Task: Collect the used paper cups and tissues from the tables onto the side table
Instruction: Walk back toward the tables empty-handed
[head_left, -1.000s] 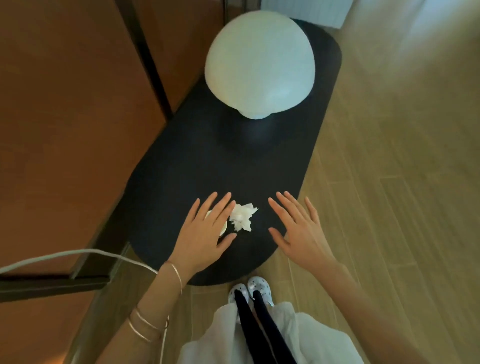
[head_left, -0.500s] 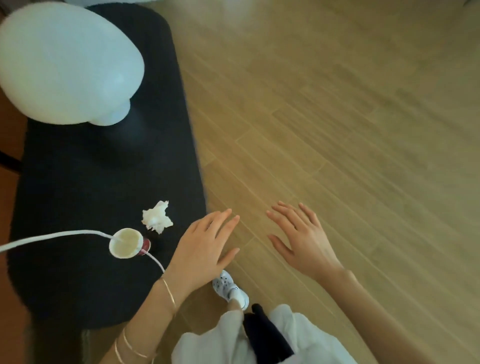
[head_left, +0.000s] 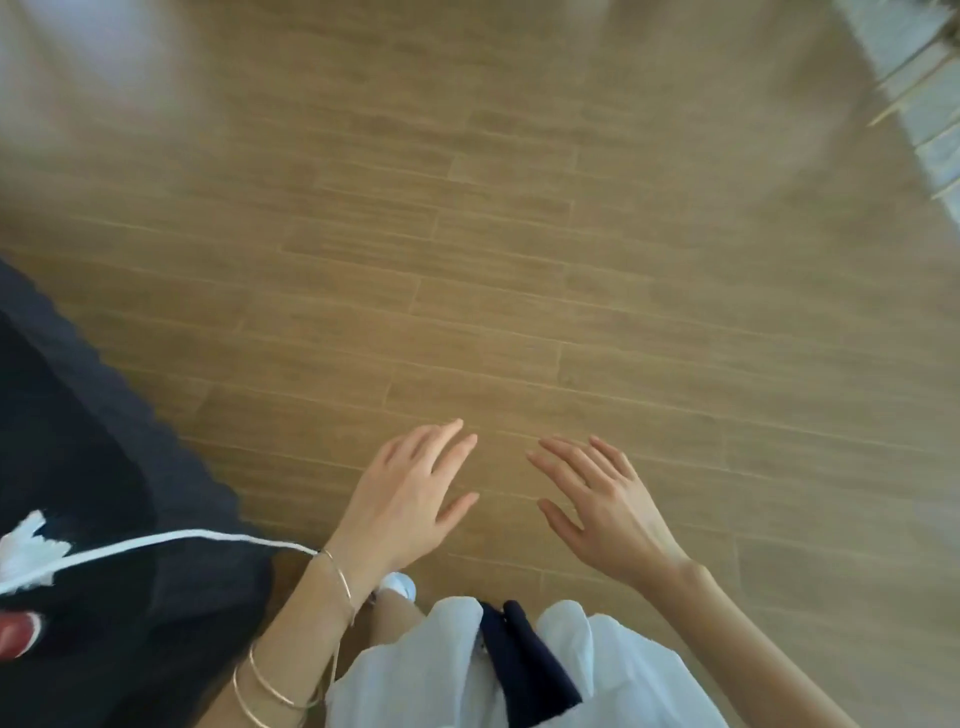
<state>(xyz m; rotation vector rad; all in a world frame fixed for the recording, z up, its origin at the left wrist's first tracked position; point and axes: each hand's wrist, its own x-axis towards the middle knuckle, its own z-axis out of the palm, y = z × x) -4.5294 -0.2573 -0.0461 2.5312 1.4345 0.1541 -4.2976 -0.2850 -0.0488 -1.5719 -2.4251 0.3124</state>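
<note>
Black table (head_left: 78, 441), tissue (head_left: 23, 540); left hand (head_left: 405, 499), right hand (head_left: 602, 514) spread.

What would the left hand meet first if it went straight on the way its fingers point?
The way looks free: ahead of the open left hand only the wooden floor shows, and the black table lies to its left. Depth unclear.

Crumpled tissue (head_left: 23, 543) and red cup (head_left: 15, 634) on the dark table (head_left: 104, 467), both cut off at the left edge; far corners of the floor (head_left: 519, 260) blur.
</note>
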